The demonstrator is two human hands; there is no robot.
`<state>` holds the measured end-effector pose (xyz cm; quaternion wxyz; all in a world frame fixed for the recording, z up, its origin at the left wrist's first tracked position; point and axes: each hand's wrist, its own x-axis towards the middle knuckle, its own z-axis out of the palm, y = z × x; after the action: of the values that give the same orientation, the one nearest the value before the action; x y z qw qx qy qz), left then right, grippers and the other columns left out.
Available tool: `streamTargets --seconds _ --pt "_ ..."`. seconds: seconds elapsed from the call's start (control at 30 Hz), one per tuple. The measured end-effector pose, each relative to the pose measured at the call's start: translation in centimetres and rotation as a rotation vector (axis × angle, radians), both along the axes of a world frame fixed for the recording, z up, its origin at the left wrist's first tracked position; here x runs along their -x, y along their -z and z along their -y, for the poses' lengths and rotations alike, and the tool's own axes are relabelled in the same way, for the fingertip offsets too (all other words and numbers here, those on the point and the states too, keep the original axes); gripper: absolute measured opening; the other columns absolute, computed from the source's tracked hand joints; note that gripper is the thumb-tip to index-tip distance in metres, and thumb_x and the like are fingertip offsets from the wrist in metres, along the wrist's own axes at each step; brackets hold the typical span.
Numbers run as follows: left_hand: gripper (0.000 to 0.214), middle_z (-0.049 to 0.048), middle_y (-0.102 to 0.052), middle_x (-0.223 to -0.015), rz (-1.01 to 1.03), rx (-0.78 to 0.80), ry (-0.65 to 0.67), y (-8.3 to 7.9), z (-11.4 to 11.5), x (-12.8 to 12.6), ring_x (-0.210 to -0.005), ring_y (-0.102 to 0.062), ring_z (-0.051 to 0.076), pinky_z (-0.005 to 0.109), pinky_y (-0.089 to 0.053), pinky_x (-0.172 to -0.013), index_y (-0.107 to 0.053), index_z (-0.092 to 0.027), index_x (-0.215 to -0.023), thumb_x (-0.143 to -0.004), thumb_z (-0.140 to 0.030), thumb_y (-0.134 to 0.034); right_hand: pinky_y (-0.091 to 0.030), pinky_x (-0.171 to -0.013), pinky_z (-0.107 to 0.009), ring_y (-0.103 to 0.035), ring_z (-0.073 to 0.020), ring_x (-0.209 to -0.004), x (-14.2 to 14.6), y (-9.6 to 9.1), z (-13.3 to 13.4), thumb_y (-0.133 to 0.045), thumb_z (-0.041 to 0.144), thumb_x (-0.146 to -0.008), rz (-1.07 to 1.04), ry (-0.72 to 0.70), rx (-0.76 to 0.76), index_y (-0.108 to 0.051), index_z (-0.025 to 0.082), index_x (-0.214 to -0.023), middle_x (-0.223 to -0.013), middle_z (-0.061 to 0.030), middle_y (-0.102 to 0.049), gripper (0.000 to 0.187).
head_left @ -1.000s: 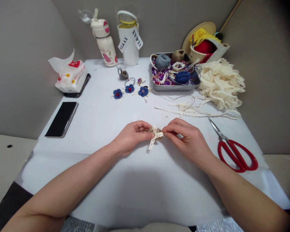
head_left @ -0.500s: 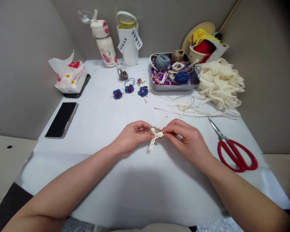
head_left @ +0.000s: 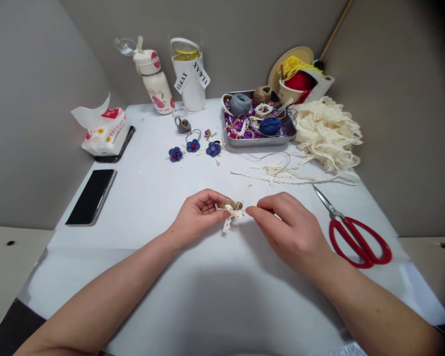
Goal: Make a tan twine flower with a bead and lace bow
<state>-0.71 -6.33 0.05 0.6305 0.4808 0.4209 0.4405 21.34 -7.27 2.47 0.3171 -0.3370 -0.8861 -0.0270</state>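
At lower centre of the frame, a small jute-wrapped ornament (head_left: 230, 205) with a lace bow is being pinched between the thumb and fingertips of the left hand (head_left: 196, 217), just above the white table (head_left: 152, 198). Just right of it, the right hand (head_left: 289, 230) is being held with thumb and forefinger drawn together. Whether a thread end is being gripped cannot be told.

Risk is being judged as follows. The ornament is being secured from one side only, so a slackened pinch could let the bow loosen or drop. The red scissors (head_left: 336, 228) are being left near the right wrist, where a sideways sweep could catch them.

At upper centre, a metal tray (head_left: 259, 142) is being used for a grey yarn ball (head_left: 240, 104), a blue yarn ball (head_left: 270, 125), a twine ball (head_left: 262, 94) and purple beads (head_left: 232, 120). At upper right, red yarn (head_left: 300, 80) and some yellow yarn are being kept in a cream bowl (head_left: 289, 93).
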Motion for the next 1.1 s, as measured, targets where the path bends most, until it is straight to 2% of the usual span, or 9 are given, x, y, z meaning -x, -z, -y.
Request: streamTargets --seconds 0.43,0.73,0.83,1.0,1.1 --pt "0.024 0.0061 -0.075 -0.093 -0.05 0.016 0.0 -0.2 0.0 0.0 -0.085 -0.071 0.015 0.03 -0.056 -0.084 -0.068 -0.015 -0.09 -0.072 -0.023 -0.081 -0.041 -0.065 -0.033 -0.047 -0.0192 -0.074 0.4 -0.5 0.3 -0.055 0.004 -0.087 0.033 0.006 -0.05 -0.068 0.008 -0.095 -0.08 -0.0104 -0.061 0.016" --pt "0.026 0.0065 -0.075 -0.091 -0.056 0.049 0.01 -0.2 0.0 -0.1 -0.083 -0.071 0.016 0.032 -0.056 -0.083 -0.068 -0.015 -0.089 -0.07 -0.025 -0.082 -0.041 -0.065 -0.032 -0.047 -0.019 -0.075 0.5 -0.1 0.3 -0.051 0.006 -0.09 0.041 0.009 -0.009 -0.067 0.011 -0.095 -0.081 -0.0092 -0.06 0.017" --pt "0.026 0.0057 -0.074 -0.088 -0.053 0.076 0.025 -0.3 0.0 -0.1 -0.08 -0.07 0.015 0.031 -0.056 -0.082 -0.068 -0.014 -0.088 -0.069 -0.025 -0.083 -0.042 -0.065 -0.031 -0.049 -0.0182 -0.076 0.4 0.2 0.0 -0.048 0.008 -0.092 -0.014 0.011 0.067 -0.066 0.015 -0.095 -0.082 -0.0075 -0.06 0.02" --pt "0.027 0.0059 -0.074 -0.088 -0.054 0.125 0.052 -0.4 -0.1 -0.2 -0.08 -0.07 0.017 0.034 -0.055 -0.083 -0.068 -0.014 -0.087 -0.067 -0.025 -0.084 -0.045 -0.066 -0.028 -0.056 -0.0158 -0.077 0.4 0.5 -0.8 -0.05 0.012 -0.094 -0.206 -0.023 0.372 -0.067 0.02 -0.094 -0.085 -0.0054 -0.061 0.019" --pt "0.028 0.006 -0.074 -0.088 -0.057 0.154 0.046 -0.4 -0.1 -0.2 -0.081 -0.07 0.017 0.034 -0.055 -0.084 -0.067 -0.014 -0.086 -0.067 -0.024 -0.084 -0.046 -0.065 -0.028 -0.058 -0.0149 -0.075 0.5 0.6 -1.1 -0.053 0.013 -0.093 -0.294 -0.023 0.499 -0.069 0.021 -0.092 -0.083 -0.0041 -0.061 0.018"
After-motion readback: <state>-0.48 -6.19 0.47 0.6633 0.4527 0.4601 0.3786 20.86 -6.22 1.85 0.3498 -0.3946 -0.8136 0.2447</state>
